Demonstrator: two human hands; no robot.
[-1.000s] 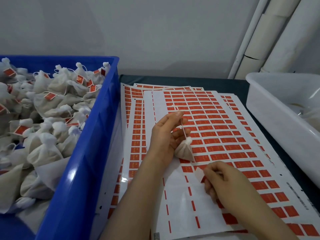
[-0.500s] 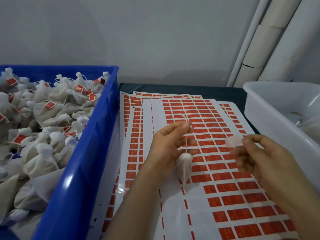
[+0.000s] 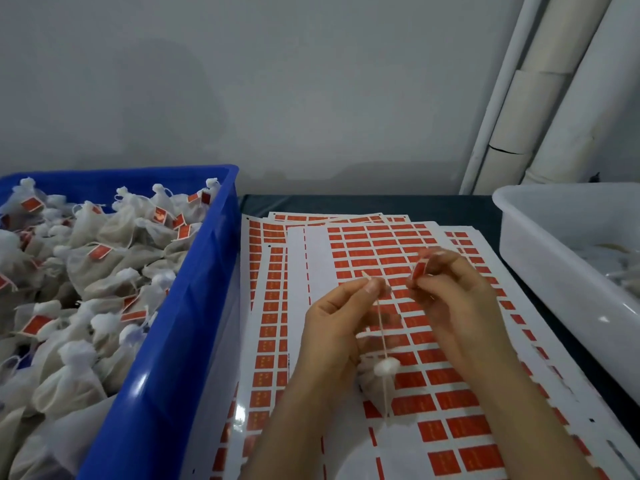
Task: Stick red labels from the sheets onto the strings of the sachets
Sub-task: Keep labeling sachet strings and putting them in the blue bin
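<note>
Both hands are up over the label sheets. The left hand pinches the string between thumb and forefinger, and the sachet dangles below it, its gathered white top showing just beside the palm. The right hand pinches a red label at its fingertips, close beside the top of the string. To the left, a blue crate heaped with labelled sachets; at right, a white tub.

Sachet body behind left hand
</note>
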